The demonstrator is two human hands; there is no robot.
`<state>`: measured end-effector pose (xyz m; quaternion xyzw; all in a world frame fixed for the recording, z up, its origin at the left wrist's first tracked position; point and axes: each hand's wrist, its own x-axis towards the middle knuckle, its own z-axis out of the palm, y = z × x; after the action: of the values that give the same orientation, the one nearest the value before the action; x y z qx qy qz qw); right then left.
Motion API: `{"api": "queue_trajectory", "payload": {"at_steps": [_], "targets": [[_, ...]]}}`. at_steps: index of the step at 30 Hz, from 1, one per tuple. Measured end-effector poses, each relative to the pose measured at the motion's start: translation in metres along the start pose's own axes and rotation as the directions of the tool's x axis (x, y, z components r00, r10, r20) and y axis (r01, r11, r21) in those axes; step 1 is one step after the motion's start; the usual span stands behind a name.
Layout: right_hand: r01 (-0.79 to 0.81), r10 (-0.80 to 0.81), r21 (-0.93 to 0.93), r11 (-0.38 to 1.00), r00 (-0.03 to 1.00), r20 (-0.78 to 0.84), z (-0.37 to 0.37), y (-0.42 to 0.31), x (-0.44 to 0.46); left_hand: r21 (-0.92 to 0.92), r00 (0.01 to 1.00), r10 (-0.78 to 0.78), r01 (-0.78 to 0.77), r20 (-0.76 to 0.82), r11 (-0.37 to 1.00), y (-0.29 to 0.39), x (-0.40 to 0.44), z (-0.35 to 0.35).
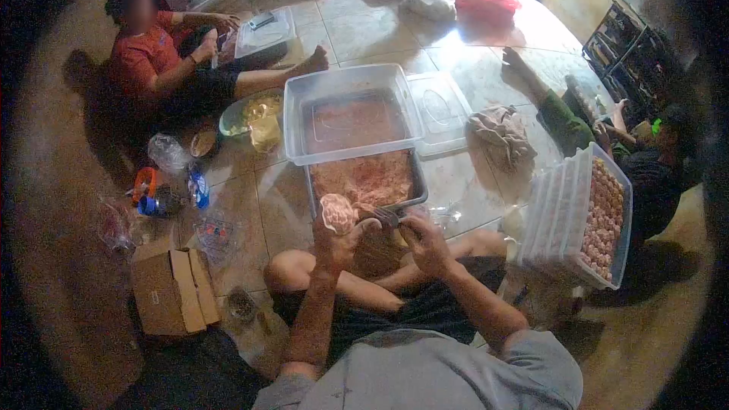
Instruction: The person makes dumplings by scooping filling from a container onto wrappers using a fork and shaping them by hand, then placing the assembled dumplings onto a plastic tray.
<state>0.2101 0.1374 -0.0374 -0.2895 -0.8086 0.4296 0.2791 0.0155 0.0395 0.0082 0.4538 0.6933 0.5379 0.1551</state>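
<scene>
My left hand (338, 247) holds a round piece topped with pinkish filling (339, 213) near the front left edge of a dark tub (419, 199). The tub holds a mass of pinkish minced mixture (364, 178). My right hand (425, 241) grips a dark utensil (386, 217), which reaches toward my left hand; some mixture shows at its left end. A clear plastic box (298, 118) sits across the back part of the tub, with reddish residue on its bottom.
Stacked clear boxes (562, 216) with rows of small pieces stand at right, beside a crumpled cloth (501, 135). At left are a cardboard box (171, 296), a green bowl (235, 118) and an orange roll (144, 182). Two people sit at far left and far right.
</scene>
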Motion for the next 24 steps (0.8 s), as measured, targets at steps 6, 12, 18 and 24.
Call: {"api": "queue_trajectory", "payload": {"at_steps": [6,12,18,24], "targets": [[-0.348,0.222,0.573,0.742,0.934,0.279,0.020,-0.005,-0.025,0.010,0.977,0.153,-0.156,0.146,0.988,-0.025,0.000,-0.004],[0.072,-0.077,0.038,0.997,0.987,0.140,0.000,-0.022,-0.005,0.100,0.942,0.309,-0.323,0.131,0.941,-0.048,-0.006,0.008],[-0.154,0.111,0.370,0.916,0.985,0.135,0.014,0.031,-0.030,-0.020,0.974,-0.017,0.022,0.228,1.000,-0.050,-0.005,-0.008],[-0.098,-0.042,0.471,0.876,0.960,0.278,0.030,0.010,-0.032,-0.223,0.932,0.298,-0.252,0.204,0.942,-0.049,-0.011,0.020]]}}
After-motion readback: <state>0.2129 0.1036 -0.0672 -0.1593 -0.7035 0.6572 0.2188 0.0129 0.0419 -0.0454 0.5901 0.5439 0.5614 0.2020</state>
